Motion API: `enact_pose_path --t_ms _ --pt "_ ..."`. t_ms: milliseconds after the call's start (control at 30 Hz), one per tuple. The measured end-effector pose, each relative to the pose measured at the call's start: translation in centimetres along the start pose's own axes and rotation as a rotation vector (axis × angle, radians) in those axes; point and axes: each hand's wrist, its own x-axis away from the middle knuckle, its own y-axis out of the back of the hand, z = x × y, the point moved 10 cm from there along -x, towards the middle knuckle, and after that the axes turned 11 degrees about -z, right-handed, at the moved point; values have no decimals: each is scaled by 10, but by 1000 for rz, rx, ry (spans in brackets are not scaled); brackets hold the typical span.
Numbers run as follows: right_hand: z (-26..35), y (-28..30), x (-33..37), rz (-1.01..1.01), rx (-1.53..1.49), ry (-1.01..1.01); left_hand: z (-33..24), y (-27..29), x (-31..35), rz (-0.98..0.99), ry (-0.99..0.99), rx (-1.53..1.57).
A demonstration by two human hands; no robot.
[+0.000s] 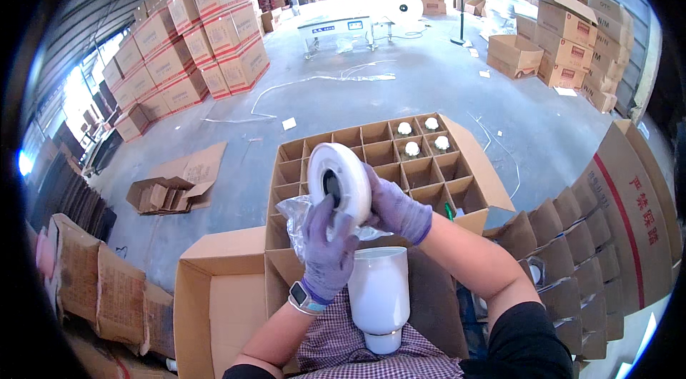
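A thick white disc-like ring (340,180) with a dark centre is held up over the carton, tilted toward me; its exact kind is unclear. Wrapped around its right edge is my gloved right hand (397,209). My left hand (329,247), also in a purple-grey glove, has its fingers bent against the dark centre from below. Crumpled clear plastic (294,216) lies behind my left hand. A glossy white vase-shaped vessel (380,286) stands in my lap, wide end up. The divided carton (376,134) holds several white-capped glass bottles (411,150) in its far right cells.
An open carton flap section (236,322) is at my left. Cardboard dividers (564,250) and a large carton (636,214) crowd my right. A flattened box (175,182) lies on the floor. Stacked cartons (214,28), a white table machine (336,28) and a fan (461,11) stand farther off.
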Motion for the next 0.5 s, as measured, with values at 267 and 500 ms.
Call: enact_pose_path --t_ms 267,500 --pt "51 39 11 17 105 -150 14 -4 4 309 722 746" --pt "38 27 37 -125 -245 -224 -29 16 -16 136 101 288"
